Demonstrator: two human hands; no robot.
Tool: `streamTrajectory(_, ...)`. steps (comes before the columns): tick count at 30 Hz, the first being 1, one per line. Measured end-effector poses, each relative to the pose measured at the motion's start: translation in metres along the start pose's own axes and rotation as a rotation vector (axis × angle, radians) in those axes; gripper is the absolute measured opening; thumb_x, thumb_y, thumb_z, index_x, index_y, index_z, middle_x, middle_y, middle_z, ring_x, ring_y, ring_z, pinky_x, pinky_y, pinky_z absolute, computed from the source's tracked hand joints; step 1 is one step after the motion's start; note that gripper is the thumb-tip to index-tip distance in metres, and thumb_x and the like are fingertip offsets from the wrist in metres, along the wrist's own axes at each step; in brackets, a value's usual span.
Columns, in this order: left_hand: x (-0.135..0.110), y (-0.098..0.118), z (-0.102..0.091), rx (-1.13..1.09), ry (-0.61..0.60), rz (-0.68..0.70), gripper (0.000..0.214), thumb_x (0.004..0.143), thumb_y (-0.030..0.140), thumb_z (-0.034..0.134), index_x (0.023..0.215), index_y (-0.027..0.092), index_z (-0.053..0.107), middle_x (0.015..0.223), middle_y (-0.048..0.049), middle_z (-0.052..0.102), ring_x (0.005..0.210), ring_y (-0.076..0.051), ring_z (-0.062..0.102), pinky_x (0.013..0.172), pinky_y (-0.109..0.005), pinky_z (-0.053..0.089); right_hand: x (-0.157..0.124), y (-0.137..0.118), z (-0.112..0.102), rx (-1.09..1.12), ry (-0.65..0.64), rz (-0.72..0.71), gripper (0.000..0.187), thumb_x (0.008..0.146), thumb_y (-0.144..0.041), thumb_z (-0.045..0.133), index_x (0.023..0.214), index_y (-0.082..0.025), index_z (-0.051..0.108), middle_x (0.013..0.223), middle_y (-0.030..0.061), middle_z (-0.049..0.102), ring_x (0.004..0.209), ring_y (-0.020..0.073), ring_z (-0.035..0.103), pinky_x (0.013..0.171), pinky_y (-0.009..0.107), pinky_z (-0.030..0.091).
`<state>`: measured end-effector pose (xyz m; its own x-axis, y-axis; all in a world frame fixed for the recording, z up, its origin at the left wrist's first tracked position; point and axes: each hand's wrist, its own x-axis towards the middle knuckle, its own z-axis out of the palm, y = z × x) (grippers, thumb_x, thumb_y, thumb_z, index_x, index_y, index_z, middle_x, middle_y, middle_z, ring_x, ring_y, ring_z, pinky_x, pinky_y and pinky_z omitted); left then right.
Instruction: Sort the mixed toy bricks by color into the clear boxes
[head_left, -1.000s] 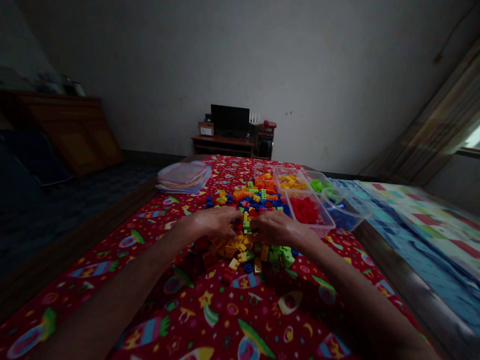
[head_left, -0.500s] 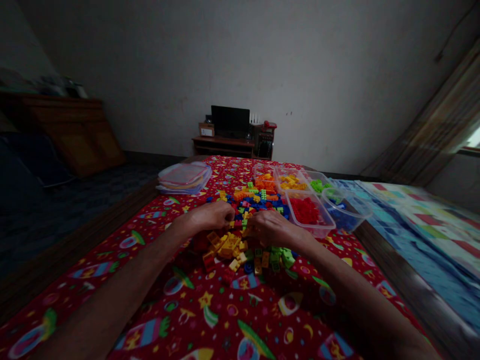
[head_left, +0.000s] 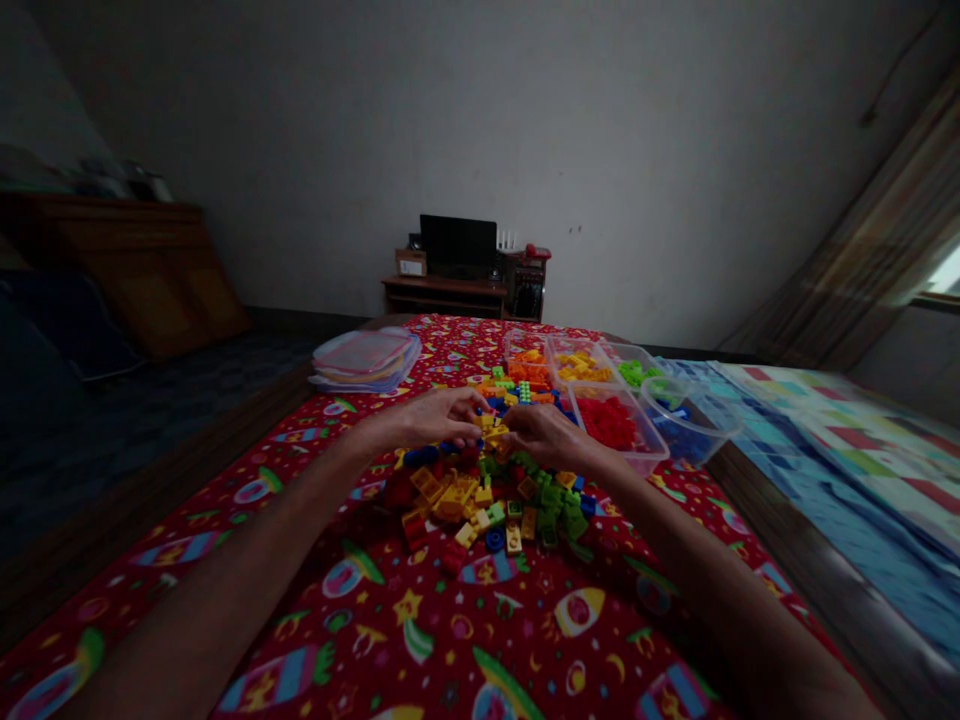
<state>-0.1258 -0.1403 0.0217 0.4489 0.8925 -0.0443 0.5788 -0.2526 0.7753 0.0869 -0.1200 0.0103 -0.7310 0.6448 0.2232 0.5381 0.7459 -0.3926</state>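
Over the heap of mixed building bricks, my left hand [head_left: 442, 415] has its thumb and fingers apart, with yellow building bricks [head_left: 491, 432] just off its fingertips. From the other side, my right hand [head_left: 546, 434] has curled fingers closed at the edge of these yellow bricks; its fingertips are partly hidden. Nearer to me lies a group of loose yellow bricks [head_left: 454, 497]. Green bricks [head_left: 559, 512] are gathered to the right, below my right hand. A round blue piece [head_left: 495, 540] and red bricks [head_left: 415, 532] lie at the front of the heap.
Clear boxes at the right hold red bricks [head_left: 606, 424], orange bricks [head_left: 529, 364], yellow bricks [head_left: 583, 366] and green bricks [head_left: 637, 374]. A round tub [head_left: 701, 437] contains blue bricks. Stacked lids [head_left: 365, 358] lie at the left on the patterned red cloth [head_left: 420, 640].
My left hand has opened its fingers and moved slightly right and up. My right hand has moved up a little, uncovering more green bricks. Yellow bricks now show between the hands.
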Motion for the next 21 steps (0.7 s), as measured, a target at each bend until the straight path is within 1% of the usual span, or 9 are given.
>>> streamTrajectory(3,0.001,0.004,0.007,0.019,-0.015,-0.026,0.048,0.07,0.038,0.061,0.113,0.017,0.053,0.086,-0.0017,0.068,0.073,-0.016,0.063,0.063,-0.025,0.049,0.002,-0.001,0.001,0.036,0.054,-0.01,0.011,0.083,-0.022,0.056,0.081,-0.013,0.061,0.064,-0.0036,0.048,0.056,0.007,0.039,0.054,0.021,0.024)
streamTrajectory(5,0.002,0.005,0.01,0.115,0.008,-0.003,0.042,0.072,0.04,0.061,0.107,0.017,0.06,0.082,-0.0011,0.069,0.074,-0.017,0.064,0.061,-0.024,0.048,0.001,-0.001,0.002,0.094,0.074,-0.021,0.012,0.083,-0.024,0.057,0.084,-0.013,0.061,0.066,-0.0028,0.052,0.057,0.0074,0.042,0.054,0.02,0.026)
streamTrajectory(7,0.001,0.004,0.01,0.191,0.028,0.016,0.035,0.075,0.042,0.058,0.098,0.017,0.065,0.075,-0.0004,0.069,0.069,-0.017,0.063,0.058,-0.023,0.046,0.0,0.002,0.004,0.163,0.059,-0.037,0.015,0.083,-0.024,0.058,0.093,-0.014,0.059,0.066,-0.003,0.053,0.058,0.0082,0.044,0.054,0.02,0.028)
streamTrajectory(9,0.0,0.002,0.008,0.214,0.054,0.009,0.031,0.078,0.041,0.055,0.093,0.017,0.067,0.07,0.0001,0.068,0.064,-0.016,0.063,0.055,-0.022,0.045,-0.003,0.007,0.006,0.189,0.03,-0.047,0.025,0.082,-0.023,0.058,0.105,-0.015,0.054,0.067,-0.0034,0.053,0.057,0.0089,0.045,0.053,0.02,0.029)
streamTrajectory(11,-0.001,0.0,0.004,0.201,0.1,-0.028,0.03,0.078,0.039,0.054,0.091,0.016,0.067,0.069,0.0001,0.069,0.062,-0.015,0.063,0.054,-0.021,0.045,-0.005,0.011,0.008,0.157,0.014,-0.052,0.034,0.081,-0.02,0.058,0.113,-0.015,0.049,0.07,-0.0024,0.054,0.058,0.0097,0.045,0.053,0.02,0.03)
streamTrajectory(13,-0.001,-0.001,0.002,0.164,0.146,-0.071,0.031,0.077,0.04,0.055,0.091,0.016,0.067,0.071,-0.0001,0.069,0.064,-0.016,0.064,0.054,-0.022,0.046,-0.005,0.012,0.008,0.104,0.036,-0.051,0.037,0.08,-0.017,0.057,0.116,-0.014,0.047,0.071,-0.0009,0.054,0.06,0.0109,0.045,0.054,0.021,0.029)
streamTrajectory(16,0.002,-0.001,0.007,0.04,0.146,-0.076,0.036,0.073,0.041,0.06,0.097,0.016,0.066,0.077,-0.0012,0.07,0.067,-0.018,0.065,0.057,-0.023,0.049,-0.005,0.007,0.006,0.105,0.081,-0.094,0.043,0.082,-0.014,0.053,0.124,-0.015,0.042,0.074,0.0008,0.058,0.063,0.0119,0.047,0.056,0.021,0.029)
streamTrajectory(18,0.006,-0.001,0.014,-0.101,0.125,-0.046,0.045,0.071,0.037,0.065,0.111,0.016,0.06,0.08,-0.0017,0.07,0.067,-0.017,0.066,0.059,-0.025,0.052,-0.004,0.001,0.005,0.108,0.087,-0.146,0.037,0.083,-0.013,0.051,0.12,-0.016,0.046,0.077,0.0019,0.06,0.063,0.0113,0.048,0.057,0.022,0.029)
streamTrajectory(21,0.011,-0.003,0.024,-0.31,0.108,-0.046,0.068,0.071,0.029,0.069,0.133,0.017,0.043,0.072,-0.0001,0.069,0.062,-0.017,0.067,0.058,-0.026,0.054,-0.004,-0.004,0.005,0.046,0.084,-0.171,0.012,0.086,-0.014,0.048,0.094,-0.015,0.057,0.07,0.0009,0.058,0.058,0.0093,0.044,0.055,0.022,0.026)
